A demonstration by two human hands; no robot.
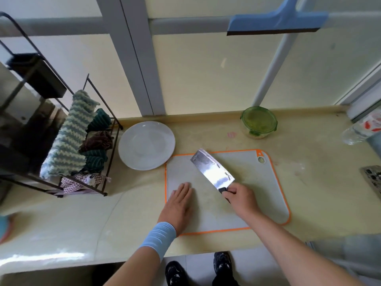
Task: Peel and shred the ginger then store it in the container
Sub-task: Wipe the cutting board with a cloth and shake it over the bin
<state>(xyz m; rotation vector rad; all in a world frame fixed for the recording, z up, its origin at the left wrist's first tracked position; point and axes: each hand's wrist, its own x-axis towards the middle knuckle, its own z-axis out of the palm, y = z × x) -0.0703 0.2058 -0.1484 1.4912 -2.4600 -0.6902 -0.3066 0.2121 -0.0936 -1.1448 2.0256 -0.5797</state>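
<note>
A grey cutting board (257,182) with an orange rim lies on the counter in front of me. My left hand (179,203) lies flat on the board's left part, fingers straight. My right hand (240,198) grips the black handle of a cleaver (212,171), whose broad steel blade points up and to the left over the board. A round glass container (258,122) with a green clip lid on it stands at the back of the counter, with something pale inside. No ginger shows on the board.
An empty white plate (146,145) sits left of the board. A dark wire rack (82,153) holding folded cloths stands at the far left. A plastic bottle (362,129) lies at the right edge, and a patterned object (372,178) pokes in there.
</note>
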